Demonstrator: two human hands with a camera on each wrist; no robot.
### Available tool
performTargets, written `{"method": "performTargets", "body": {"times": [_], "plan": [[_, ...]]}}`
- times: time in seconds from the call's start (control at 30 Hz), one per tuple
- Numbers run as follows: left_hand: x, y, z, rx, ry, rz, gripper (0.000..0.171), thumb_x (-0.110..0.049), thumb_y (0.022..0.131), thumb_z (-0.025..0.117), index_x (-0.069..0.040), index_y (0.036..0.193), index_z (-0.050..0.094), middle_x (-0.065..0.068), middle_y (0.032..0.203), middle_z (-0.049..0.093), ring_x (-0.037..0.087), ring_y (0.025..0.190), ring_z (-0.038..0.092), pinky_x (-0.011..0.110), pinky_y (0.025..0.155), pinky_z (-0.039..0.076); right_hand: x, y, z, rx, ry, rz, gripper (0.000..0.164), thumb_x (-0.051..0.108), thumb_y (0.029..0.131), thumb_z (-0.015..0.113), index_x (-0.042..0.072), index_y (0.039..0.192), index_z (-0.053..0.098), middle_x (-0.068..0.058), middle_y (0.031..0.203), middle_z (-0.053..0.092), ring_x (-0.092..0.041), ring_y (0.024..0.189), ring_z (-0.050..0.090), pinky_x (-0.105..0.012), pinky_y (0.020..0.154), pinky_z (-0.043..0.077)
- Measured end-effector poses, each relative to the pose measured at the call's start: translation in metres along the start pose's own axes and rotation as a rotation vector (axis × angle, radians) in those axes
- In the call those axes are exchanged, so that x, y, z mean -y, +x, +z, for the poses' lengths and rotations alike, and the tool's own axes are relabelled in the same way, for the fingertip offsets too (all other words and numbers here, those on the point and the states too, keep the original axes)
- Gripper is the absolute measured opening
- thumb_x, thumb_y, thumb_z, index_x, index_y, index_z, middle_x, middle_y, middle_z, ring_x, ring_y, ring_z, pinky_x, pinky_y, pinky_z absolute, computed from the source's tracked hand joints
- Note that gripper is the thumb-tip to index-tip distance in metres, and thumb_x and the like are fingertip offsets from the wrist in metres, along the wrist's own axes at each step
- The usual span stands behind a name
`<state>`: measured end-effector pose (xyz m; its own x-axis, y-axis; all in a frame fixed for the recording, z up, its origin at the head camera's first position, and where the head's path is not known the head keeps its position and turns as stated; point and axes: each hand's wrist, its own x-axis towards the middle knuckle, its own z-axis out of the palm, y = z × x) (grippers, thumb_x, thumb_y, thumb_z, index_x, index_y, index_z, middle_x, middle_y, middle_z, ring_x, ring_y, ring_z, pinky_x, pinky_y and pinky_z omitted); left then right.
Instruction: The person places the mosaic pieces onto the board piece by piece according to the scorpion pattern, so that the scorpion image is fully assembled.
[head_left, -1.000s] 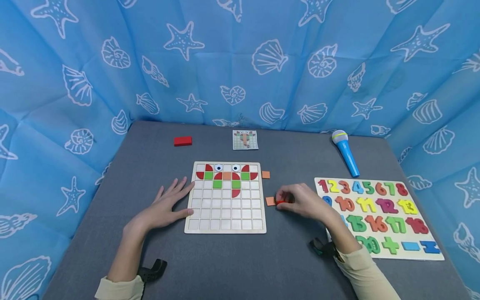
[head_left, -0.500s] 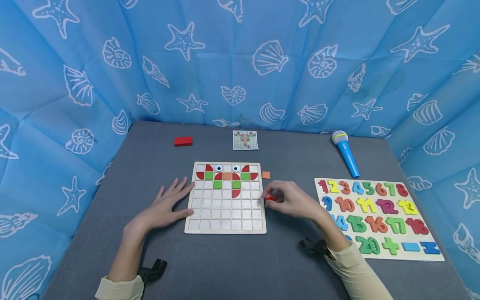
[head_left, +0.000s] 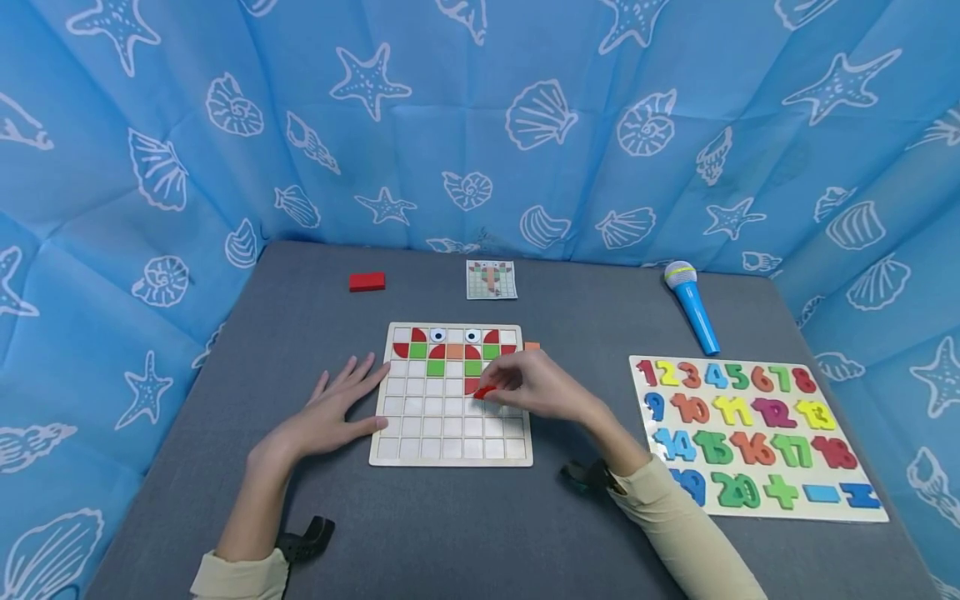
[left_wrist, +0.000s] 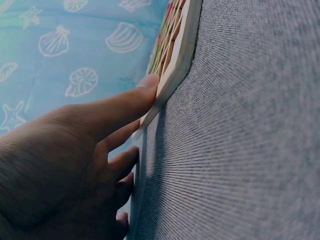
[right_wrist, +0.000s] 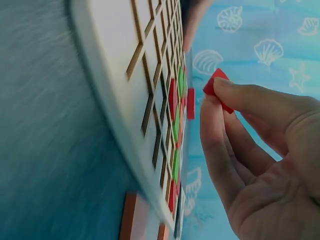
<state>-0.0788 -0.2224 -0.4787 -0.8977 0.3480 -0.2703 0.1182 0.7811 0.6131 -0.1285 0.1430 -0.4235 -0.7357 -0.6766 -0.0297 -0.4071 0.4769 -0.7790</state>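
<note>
A pale wooden grid board (head_left: 422,427) lies mid-table, bearing red quarter-circle tiles, green square tiles, an orange square and two eye tiles (head_left: 438,336). The left hand (head_left: 322,417) rests at the board's left edge, fingers spread; in the left wrist view its thumb (left_wrist: 147,82) touches the rim. Between thumb and fingertips, the right hand (head_left: 536,385) pinches a small red tile (right_wrist: 218,90). It holds the tile over the board, right by the lowest placed red tile (head_left: 470,386). The right hand covers several grid cells on that side.
Beyond the board lie a small pattern card (head_left: 491,280) and a red block (head_left: 367,282). An orange tile (head_left: 532,345) sits by the board's right edge. Farther right are a number puzzle board (head_left: 765,510) and a blue toy microphone (head_left: 693,308).
The right hand has moved left from beside the board to over it, carrying the red tile. The left hand has stayed in place.
</note>
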Motion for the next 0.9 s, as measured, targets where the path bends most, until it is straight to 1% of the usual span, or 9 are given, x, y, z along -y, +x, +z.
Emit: {"method": "performTargets", "body": {"times": [0.1, 0.23, 0.33, 0.4, 0.53, 0.63, 0.77, 0.9], "plan": [[0.000, 0.000, 0.000, 0.000, -0.003, 0.001, 0.090, -0.049, 0.101, 0.074, -0.029, 0.174, 0.026, 0.016, 0.184, 0.015, 0.046, 0.172, 0.001, 0.076, 0.132, -0.007, 0.003, 0.012, 0.005, 0.009, -0.017, -0.032, 0.012, 0.007, 0.097, 0.079, 0.009, 0.109, 0.083, -0.002, 0.101, 0.082, -0.007, 0.082, 0.067, -0.025, 0.079, 0.060], [0.002, 0.000, -0.001, 0.005, -0.005, 0.003, 0.090, -0.050, 0.101, 0.074, -0.029, 0.174, 0.025, 0.016, 0.184, 0.015, 0.046, 0.172, 0.001, 0.076, 0.132, -0.007, 0.007, 0.028, 0.011, 0.034, 0.013, -0.064, 0.012, 0.007, 0.099, 0.077, 0.006, 0.109, 0.083, -0.004, 0.103, 0.081, -0.008, 0.083, 0.070, -0.025, 0.084, 0.061], [0.002, 0.000, -0.001, 0.008, -0.004, 0.008, 0.090, -0.051, 0.101, 0.073, -0.030, 0.174, 0.025, 0.015, 0.184, 0.014, 0.045, 0.172, 0.001, 0.076, 0.132, -0.007, 0.009, 0.040, 0.015, 0.065, 0.053, -0.071, 0.014, 0.006, 0.099, 0.077, 0.003, 0.113, 0.081, -0.007, 0.106, 0.080, -0.010, 0.083, 0.074, -0.025, 0.084, 0.062], [0.003, 0.000, -0.001, 0.007, -0.004, 0.013, 0.090, -0.051, 0.101, 0.073, -0.030, 0.174, 0.025, 0.014, 0.184, 0.014, 0.045, 0.172, 0.001, 0.076, 0.132, -0.007, 0.009, 0.048, 0.018, 0.073, 0.052, -0.067, 0.016, 0.006, 0.099, 0.077, 0.002, 0.114, 0.079, -0.008, 0.106, 0.080, -0.009, 0.082, 0.075, -0.024, 0.082, 0.062], [0.004, 0.001, -0.001, 0.003, 0.002, 0.022, 0.091, -0.051, 0.101, 0.073, -0.029, 0.174, 0.025, 0.014, 0.184, 0.015, 0.045, 0.172, 0.001, 0.076, 0.132, -0.006, 0.009, 0.061, 0.023, 0.069, 0.020, -0.061, 0.016, 0.007, 0.098, 0.078, 0.004, 0.113, 0.076, -0.007, 0.100, 0.079, -0.006, 0.082, 0.072, -0.022, 0.077, 0.061], [0.004, 0.002, 0.000, 0.003, 0.006, 0.025, 0.091, -0.051, 0.101, 0.074, -0.029, 0.174, 0.025, 0.014, 0.184, 0.015, 0.045, 0.172, 0.001, 0.076, 0.132, -0.006, 0.010, 0.067, 0.026, 0.074, -0.006, -0.073, 0.014, 0.008, 0.098, 0.079, 0.005, 0.111, 0.077, -0.006, 0.095, 0.080, -0.005, 0.080, 0.070, -0.022, 0.074, 0.059], [0.004, 0.001, 0.000, 0.001, 0.003, 0.030, 0.091, -0.051, 0.101, 0.073, -0.028, 0.174, 0.025, 0.015, 0.184, 0.015, 0.046, 0.172, 0.001, 0.076, 0.132, -0.007, 0.009, 0.072, 0.032, 0.084, -0.058, -0.103, 0.012, 0.010, 0.099, 0.079, 0.006, 0.111, 0.080, -0.006, 0.096, 0.082, -0.005, 0.080, 0.071, -0.020, 0.077, 0.059], [0.004, 0.001, -0.001, -0.004, -0.001, 0.035, 0.090, -0.051, 0.101, 0.073, -0.029, 0.174, 0.026, 0.015, 0.184, 0.015, 0.046, 0.172, 0.002, 0.077, 0.132, -0.006, 0.010, 0.074, 0.036, 0.077, -0.130, -0.141, 0.012, 0.010, 0.100, 0.079, 0.006, 0.111, 0.082, -0.007, 0.103, 0.082, -0.010, 0.085, 0.074, -0.020, 0.080, 0.060]]}}
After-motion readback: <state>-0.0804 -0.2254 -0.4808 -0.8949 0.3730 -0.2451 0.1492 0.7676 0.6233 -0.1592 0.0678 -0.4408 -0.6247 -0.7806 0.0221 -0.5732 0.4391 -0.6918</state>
